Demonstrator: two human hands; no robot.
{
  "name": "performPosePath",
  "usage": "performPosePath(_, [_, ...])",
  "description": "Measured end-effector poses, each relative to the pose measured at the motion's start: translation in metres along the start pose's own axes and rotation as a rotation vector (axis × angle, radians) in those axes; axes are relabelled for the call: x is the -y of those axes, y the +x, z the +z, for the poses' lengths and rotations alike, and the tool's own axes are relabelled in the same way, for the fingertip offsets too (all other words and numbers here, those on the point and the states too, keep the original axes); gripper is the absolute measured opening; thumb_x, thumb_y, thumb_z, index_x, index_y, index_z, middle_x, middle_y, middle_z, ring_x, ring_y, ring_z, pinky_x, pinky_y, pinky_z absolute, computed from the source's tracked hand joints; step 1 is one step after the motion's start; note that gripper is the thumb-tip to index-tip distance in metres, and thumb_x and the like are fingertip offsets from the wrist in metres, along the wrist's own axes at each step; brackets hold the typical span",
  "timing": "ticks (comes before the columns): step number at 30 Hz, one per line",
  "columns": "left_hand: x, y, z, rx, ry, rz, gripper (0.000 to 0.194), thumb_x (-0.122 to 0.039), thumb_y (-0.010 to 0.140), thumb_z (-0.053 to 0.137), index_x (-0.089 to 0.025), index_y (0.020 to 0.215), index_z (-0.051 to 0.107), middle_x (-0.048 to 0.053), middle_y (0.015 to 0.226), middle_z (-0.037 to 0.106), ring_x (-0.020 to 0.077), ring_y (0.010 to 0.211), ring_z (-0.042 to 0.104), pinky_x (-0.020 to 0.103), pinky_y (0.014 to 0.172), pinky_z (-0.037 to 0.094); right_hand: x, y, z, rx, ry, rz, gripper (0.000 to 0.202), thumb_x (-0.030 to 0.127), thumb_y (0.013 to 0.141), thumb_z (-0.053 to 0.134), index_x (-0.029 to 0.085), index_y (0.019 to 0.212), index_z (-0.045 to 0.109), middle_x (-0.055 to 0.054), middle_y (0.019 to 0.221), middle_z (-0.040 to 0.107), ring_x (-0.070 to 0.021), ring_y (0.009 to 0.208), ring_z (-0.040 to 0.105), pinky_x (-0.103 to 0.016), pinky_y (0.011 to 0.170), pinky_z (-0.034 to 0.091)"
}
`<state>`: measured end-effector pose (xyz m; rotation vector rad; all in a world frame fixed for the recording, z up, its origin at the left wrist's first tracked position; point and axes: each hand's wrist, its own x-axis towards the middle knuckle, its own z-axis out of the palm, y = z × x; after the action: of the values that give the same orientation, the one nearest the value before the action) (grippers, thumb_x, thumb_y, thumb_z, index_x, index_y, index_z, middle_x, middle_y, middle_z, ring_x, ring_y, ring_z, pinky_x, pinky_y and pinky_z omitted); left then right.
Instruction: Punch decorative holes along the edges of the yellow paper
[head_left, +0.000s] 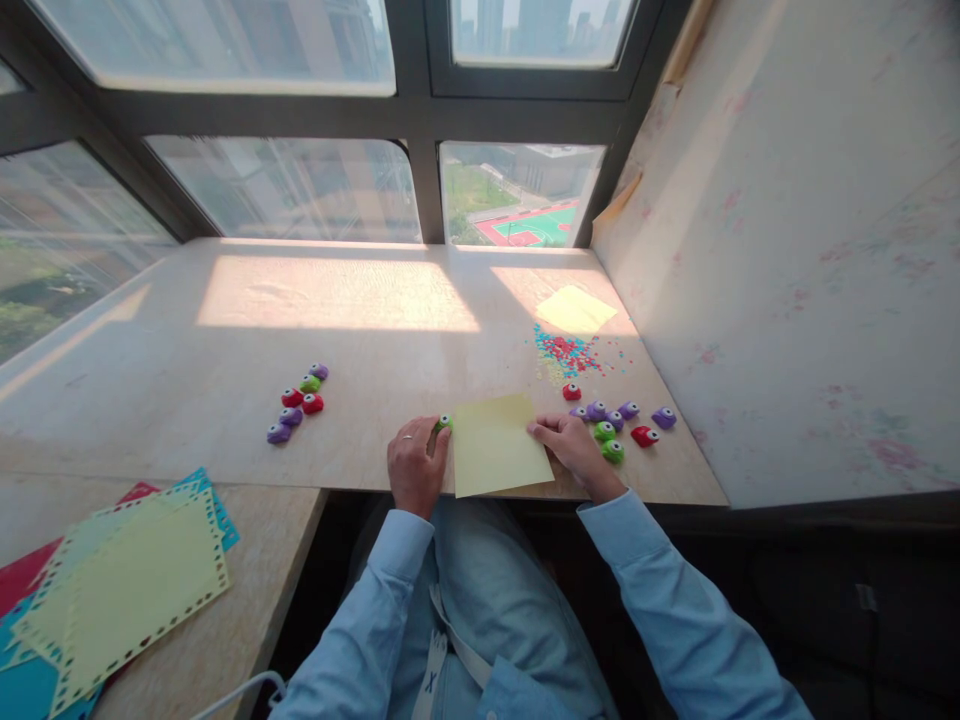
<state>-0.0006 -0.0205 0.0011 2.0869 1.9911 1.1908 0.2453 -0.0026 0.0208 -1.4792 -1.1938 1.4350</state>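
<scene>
The pale yellow paper sheet [501,450] lies at the near edge of the tabletop [390,365], its lower corners reaching to the edge or a little past it. The right hand [571,445] pinches it by the right edge, thumb on top. The left hand [416,465] has its thumb and fingers closed around a green eye-topped hole punch [444,422] at the sheet's left edge; whether the paper sits inside the slot is hard to tell, since the fingers cover most of the punch.

The sheet should be very light and flexible — easy to slide, quick to crease under a hard grip — so a flat, gentle pinch near an edge suits it best. The punch looks like smooth, rigid plastic: light, sturdy, perhaps a touch slippery, best squeezed top and bottom with the slot left free. Similar punches stand in a left-hand cluster [291,397] and a right-hand cluster [596,411]. Beyond the latter lie paper dots [564,350] — nearly weightless, and probably easily scattered by a sleeve or a breath.
</scene>
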Motion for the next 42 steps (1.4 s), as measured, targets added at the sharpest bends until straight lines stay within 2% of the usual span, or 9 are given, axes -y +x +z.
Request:
performPosePath(10, [0.002, 0.0, 0.0, 0.004, -0.034, -0.032, 0.028, -0.041, 0.092, 0.053, -0.019, 0.099, 0.069, 0.011, 0.101, 0.071, 0.0271, 0.1, 0.063, 0.043, 0.089, 0.047, 0.002, 0.0, 0.004, -0.009, 0.071, -0.012, 0.035, 0.043, 0.068, 0.072, 0.013, 0.086, 0.075, -0.006, 0.081, 0.075, -0.0209, 0.071, 0.066, -0.03, 0.064, 0.052])
performPosePath(21, [0.007, 0.0, 0.003, 0.004, -0.061, -0.067, 0.023, -0.033, 0.091, 0.051, -0.019, 0.099, 0.068, 0.011, 0.101, 0.072, 0.0272, 0.097, 0.064, 0.043, 0.087, 0.049, 0.003, -0.004, 0.002, -0.034, 0.159, 0.006, 0.035, 0.044, 0.064, 0.075, 0.014, 0.081, 0.073, -0.005, 0.075, 0.073, -0.0194, 0.067, 0.065, -0.029, 0.062, 0.05])
performPosePath(30, [0.008, 0.0, 0.003, 0.003, -0.054, -0.057, 0.022, -0.029, 0.091, 0.05, -0.019, 0.098, 0.068, 0.011, 0.101, 0.072, 0.0271, 0.099, 0.064, 0.042, 0.086, 0.049, 0.002, -0.001, 0.003, -0.045, 0.088, 0.0, 0.032, 0.045, 0.067, 0.072, 0.015, 0.078, 0.072, -0.005, 0.072, 0.072, -0.0198, 0.066, 0.064, -0.028, 0.057, 0.049])
performPosePath(42, [0.01, -0.001, 0.004, 0.017, -0.073, -0.071, 0.02, -0.027, 0.089, 0.051, -0.02, 0.098, 0.068, 0.01, 0.102, 0.072, 0.0269, 0.1, 0.064, 0.043, 0.089, 0.049, 0.001, 0.001, 0.002, -0.036, 0.094, -0.013, 0.032, 0.045, 0.067, 0.071, 0.015, 0.078, 0.072, -0.004, 0.074, 0.073, -0.0198, 0.068, 0.065, -0.029, 0.06, 0.05])
